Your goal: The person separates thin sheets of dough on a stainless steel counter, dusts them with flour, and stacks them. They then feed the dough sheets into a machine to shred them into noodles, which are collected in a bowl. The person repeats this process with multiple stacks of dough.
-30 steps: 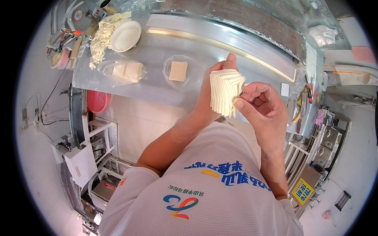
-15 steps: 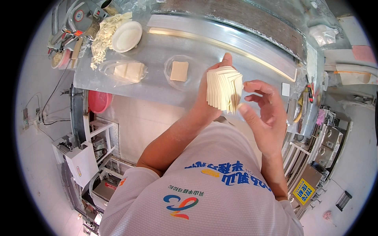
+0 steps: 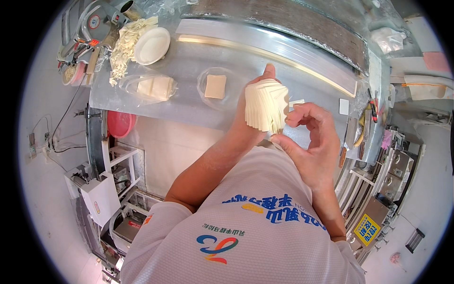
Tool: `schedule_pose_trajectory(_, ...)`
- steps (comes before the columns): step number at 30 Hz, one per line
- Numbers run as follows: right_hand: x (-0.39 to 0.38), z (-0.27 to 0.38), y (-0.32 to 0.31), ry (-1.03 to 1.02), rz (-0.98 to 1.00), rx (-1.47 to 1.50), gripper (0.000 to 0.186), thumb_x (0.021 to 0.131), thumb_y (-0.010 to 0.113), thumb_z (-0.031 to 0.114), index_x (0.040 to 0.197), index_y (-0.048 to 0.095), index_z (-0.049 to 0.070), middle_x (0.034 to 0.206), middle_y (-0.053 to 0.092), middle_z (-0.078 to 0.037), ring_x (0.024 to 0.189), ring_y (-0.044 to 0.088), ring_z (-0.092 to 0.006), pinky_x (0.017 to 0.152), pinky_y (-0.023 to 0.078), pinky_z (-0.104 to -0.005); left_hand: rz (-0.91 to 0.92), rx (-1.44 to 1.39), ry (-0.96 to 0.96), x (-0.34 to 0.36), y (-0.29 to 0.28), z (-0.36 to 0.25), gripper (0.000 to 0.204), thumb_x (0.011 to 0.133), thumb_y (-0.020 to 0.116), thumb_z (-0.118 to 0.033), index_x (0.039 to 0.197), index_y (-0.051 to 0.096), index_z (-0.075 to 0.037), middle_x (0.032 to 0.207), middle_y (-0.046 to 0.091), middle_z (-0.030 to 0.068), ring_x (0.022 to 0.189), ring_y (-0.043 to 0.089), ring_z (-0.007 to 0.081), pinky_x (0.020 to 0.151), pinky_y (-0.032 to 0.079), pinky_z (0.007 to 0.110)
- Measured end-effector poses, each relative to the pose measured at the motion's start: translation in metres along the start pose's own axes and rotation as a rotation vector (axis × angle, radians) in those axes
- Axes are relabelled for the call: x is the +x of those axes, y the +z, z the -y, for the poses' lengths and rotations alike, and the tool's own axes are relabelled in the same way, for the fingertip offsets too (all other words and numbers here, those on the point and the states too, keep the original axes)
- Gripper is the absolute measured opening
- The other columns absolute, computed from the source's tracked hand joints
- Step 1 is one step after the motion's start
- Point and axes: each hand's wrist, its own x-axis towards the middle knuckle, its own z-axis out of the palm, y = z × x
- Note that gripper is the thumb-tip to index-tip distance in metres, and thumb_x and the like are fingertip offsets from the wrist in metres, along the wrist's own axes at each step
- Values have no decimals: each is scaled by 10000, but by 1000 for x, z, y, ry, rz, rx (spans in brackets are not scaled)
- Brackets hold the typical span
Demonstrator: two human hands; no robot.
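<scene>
- The left hand (image 3: 241, 113) grasps the stack (image 3: 265, 105) of thin pale sheets, its thumb raised at the far edge; the stack hides most of its other fingers.
- The stack is held up in front of the shirt (image 3: 227, 203), near the table's front edge, its sheets fanned at the lower end.
- The right hand (image 3: 313, 135) is at the stack's lower right corner, fingers bent, thumb and index tips apart; whether they touch a sheet, I cannot tell.
- A small pale piece (image 3: 297, 102) shows between stack and right fingers, partly covered.
- On the table (image 3: 189, 108), left of the stack, a square block (image 3: 215, 86) rests on clear plastic.
- Further left, slabs (image 3: 156, 88) lie in a clear bag.
- Beyond them, a bowl (image 3: 152, 46) stands against a heap of strips (image 3: 128, 47).
- A long ledge (image 3: 265, 54) crosses the table beyond the stack.
- Off to the right lie a white card (image 3: 344, 106) and a red-handled tool (image 3: 373, 111).
- A red basin (image 3: 120, 124) sits below the table's left part.
</scene>
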Motion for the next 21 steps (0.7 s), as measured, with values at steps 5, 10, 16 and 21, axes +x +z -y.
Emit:
schedule_pose_trajectory(5,-1,-1,-1,27,18,14,534,751,947,15,1203,663,14,1143,677,-79,975,646,-167,935,545,-337,93,104,68,-1,-11,2,411,1160,470,-458,1004,624,-110,878,577,-52,792,533,51,727,468,249)
schedule_pose_trajectory(10,3,10,-2,-177,57,-155,379,739,954,53,1062,756,48,1024,709,-89,868,671,-209,760,549,-310,93,87,127,-4,-17,9,349,1169,489,-383,1116,643,-75,981,597,-35,873,546,63,800,486,260)
schedule_pose_trajectory(16,2,7,0,-131,69,-153,286,761,921,8,999,779,78,1019,713,-80,905,680,-199,773,530,-311,73,326,177,-4,-19,6,319,1163,519,-346,1160,645,-54,1040,631,-20,907,569,75,847,499,266)
schedule_pose_trajectory(21,2,2,3,-57,55,4,219,805,881,-30,980,773,45,997,705,-75,893,672,-163,760,532,-287,111,244,156,-2,-23,7,340,1170,483,-369,1115,638,-72,998,616,-29,882,553,62,824,492,254)
